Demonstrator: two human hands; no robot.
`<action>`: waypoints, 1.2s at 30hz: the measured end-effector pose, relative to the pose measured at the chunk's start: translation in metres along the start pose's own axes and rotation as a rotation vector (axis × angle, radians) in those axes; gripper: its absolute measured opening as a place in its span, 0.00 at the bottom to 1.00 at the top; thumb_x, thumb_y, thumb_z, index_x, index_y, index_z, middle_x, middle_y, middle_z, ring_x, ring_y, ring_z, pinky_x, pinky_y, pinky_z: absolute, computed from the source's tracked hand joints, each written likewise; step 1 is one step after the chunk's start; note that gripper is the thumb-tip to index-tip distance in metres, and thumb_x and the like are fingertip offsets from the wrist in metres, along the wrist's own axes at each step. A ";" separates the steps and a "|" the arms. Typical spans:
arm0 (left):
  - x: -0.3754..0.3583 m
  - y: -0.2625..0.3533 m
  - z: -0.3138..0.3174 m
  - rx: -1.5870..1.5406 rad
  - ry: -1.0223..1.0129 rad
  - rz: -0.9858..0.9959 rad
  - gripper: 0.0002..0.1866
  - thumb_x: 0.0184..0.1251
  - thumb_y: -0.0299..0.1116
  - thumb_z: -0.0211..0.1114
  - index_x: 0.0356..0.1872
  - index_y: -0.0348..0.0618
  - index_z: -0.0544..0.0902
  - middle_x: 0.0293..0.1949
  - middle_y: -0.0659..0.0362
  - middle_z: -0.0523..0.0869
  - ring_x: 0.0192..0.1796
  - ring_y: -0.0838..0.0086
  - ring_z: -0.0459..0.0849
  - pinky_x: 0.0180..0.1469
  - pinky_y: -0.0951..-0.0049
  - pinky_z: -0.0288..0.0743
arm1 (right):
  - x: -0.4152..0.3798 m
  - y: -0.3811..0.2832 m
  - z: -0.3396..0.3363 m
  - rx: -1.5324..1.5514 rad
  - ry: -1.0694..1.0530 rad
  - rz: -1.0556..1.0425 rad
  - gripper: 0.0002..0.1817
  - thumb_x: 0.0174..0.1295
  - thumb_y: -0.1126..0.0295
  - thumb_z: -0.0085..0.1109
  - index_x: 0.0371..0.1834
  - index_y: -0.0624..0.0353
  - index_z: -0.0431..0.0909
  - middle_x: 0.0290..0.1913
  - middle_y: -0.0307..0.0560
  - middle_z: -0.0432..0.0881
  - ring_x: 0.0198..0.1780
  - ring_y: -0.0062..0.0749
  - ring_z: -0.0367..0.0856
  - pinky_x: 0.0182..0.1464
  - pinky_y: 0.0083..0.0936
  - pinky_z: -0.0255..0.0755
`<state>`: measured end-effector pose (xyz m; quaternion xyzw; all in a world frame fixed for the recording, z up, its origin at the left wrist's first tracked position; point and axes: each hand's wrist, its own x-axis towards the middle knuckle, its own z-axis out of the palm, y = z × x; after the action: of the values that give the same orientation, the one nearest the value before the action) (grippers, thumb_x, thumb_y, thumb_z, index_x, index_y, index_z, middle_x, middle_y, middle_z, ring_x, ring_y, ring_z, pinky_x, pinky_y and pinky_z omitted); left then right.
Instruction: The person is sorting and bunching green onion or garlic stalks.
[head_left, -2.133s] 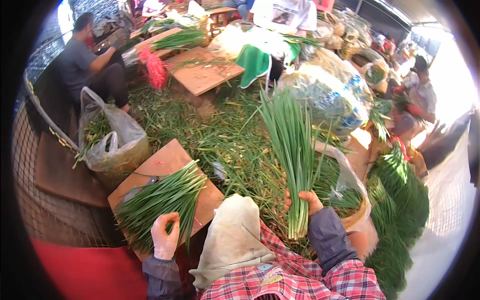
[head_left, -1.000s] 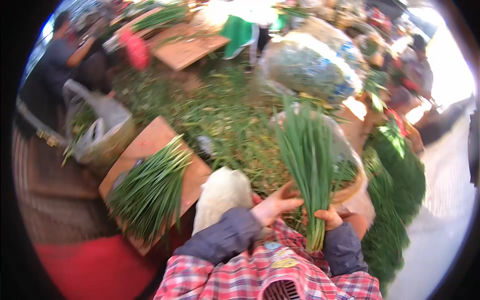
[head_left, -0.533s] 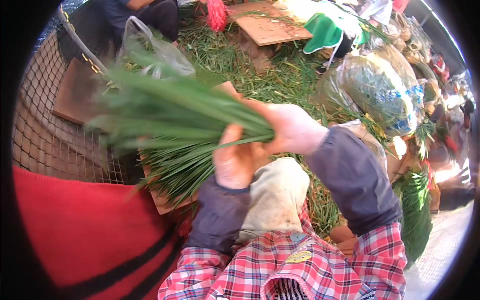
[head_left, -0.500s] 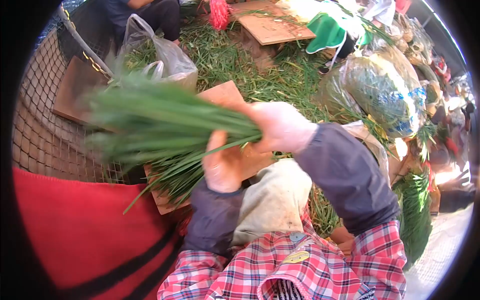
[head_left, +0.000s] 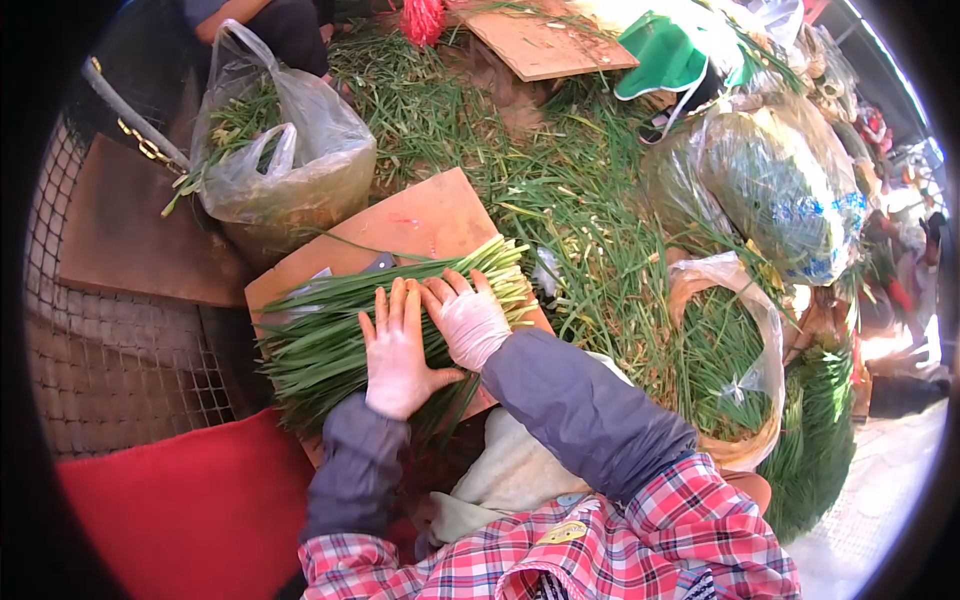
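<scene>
A thick bunch of garlic chives [head_left: 320, 330] lies across a tan wooden board [head_left: 440, 205]. Its pale cut ends point right and its green leaves spread left. My left hand [head_left: 397, 350] rests on the middle of the bunch, fingers extended and thumb out to the side. Close beside it, nearer the pale ends, my right hand [head_left: 467, 318] presses on the stems with its fingers spread. Partly covered by the leaves, what looks like a knife [head_left: 380, 262] lies behind the bunch, its dark handle showing.
Loose cut leaves [head_left: 590, 200] litter the ground beyond the board. A plastic bag of greens [head_left: 300, 190] stands at the back left, near a seated person. On the right are an open bag of trimmings [head_left: 730, 370] and a large stuffed bag [head_left: 785, 190]. Red cloth [head_left: 190, 500] hangs at the front left.
The chives, held up in both hands and blurred by motion before, now lie on the board. My fingers have loosened from around them and lie on top. The view has shifted slightly.
</scene>
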<state>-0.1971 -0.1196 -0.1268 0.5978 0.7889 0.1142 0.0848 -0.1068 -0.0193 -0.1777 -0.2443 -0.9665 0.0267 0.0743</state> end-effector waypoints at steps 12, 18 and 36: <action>0.016 -0.013 0.033 0.036 0.077 0.023 0.55 0.34 0.39 0.78 0.68 0.42 0.57 0.53 0.53 0.73 0.57 0.59 0.69 0.64 0.44 0.52 | -0.015 0.100 -0.064 0.844 0.167 0.258 0.41 0.46 0.57 0.69 0.63 0.63 0.63 0.60 0.54 0.71 0.64 0.45 0.67 0.66 0.32 0.57; 0.018 -0.006 0.030 -0.092 0.109 0.014 0.53 0.38 0.42 0.77 0.69 0.42 0.57 0.51 0.55 0.72 0.56 0.60 0.70 0.64 0.42 0.52 | -0.058 0.144 -0.024 1.731 0.154 0.928 0.43 0.61 0.43 0.53 0.70 0.64 0.54 0.71 0.54 0.58 0.71 0.38 0.56 0.69 0.30 0.53; 0.025 0.021 0.040 0.261 0.054 0.029 0.62 0.27 0.40 0.79 0.71 0.43 0.52 0.73 0.54 0.51 0.73 0.52 0.49 0.69 0.44 0.48 | -0.372 0.197 -0.017 1.137 -0.081 1.201 0.27 0.57 0.59 0.59 0.58 0.62 0.73 0.48 0.52 0.81 0.50 0.30 0.77 0.55 0.25 0.68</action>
<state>-0.1738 -0.0871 -0.1592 0.6117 0.7905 0.0279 -0.0163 0.3111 -0.0229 -0.2269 -0.6431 -0.5123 0.5554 0.1246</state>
